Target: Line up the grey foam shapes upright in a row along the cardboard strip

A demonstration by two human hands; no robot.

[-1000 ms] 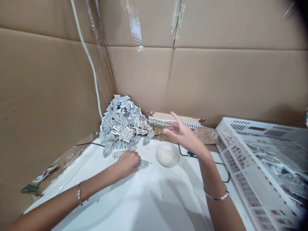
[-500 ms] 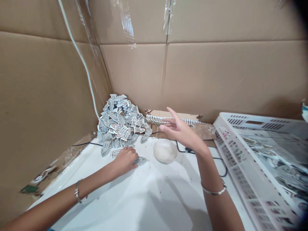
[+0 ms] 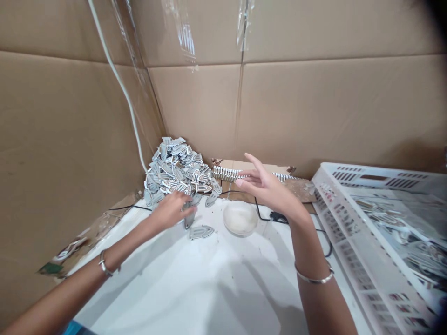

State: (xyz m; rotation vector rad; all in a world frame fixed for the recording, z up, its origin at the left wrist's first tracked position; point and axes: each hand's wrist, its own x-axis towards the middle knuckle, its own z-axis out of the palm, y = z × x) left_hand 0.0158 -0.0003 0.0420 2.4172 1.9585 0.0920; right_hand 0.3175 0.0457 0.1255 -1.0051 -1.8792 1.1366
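Observation:
My left hand (image 3: 170, 209) is raised at the front edge of a heap of grey hair-clip-shaped pieces (image 3: 176, 170), fingers pinched on one grey piece (image 3: 189, 219) that hangs down from them. Another single grey piece (image 3: 200, 231) lies flat on the white table (image 3: 216, 288) just right of that hand. My right hand (image 3: 266, 187) hovers with fingers stretched out and apart, holding nothing, above the cardboard strip where a row of pieces (image 3: 226, 173) stands lined up. A small white bowl (image 3: 240, 217) sits on the table between my hands.
A white slotted plastic crate (image 3: 349, 218) holding more pieces fills the right side. Cardboard walls (image 3: 314, 107) close in the back and left. A white cable (image 3: 118, 83) runs down the left wall; a black cable (image 3: 324, 242) curves beside the crate.
My left hand has lifted off the table and moved up toward the heap, leaving one piece lying flat and holding another. My right hand has barely moved.

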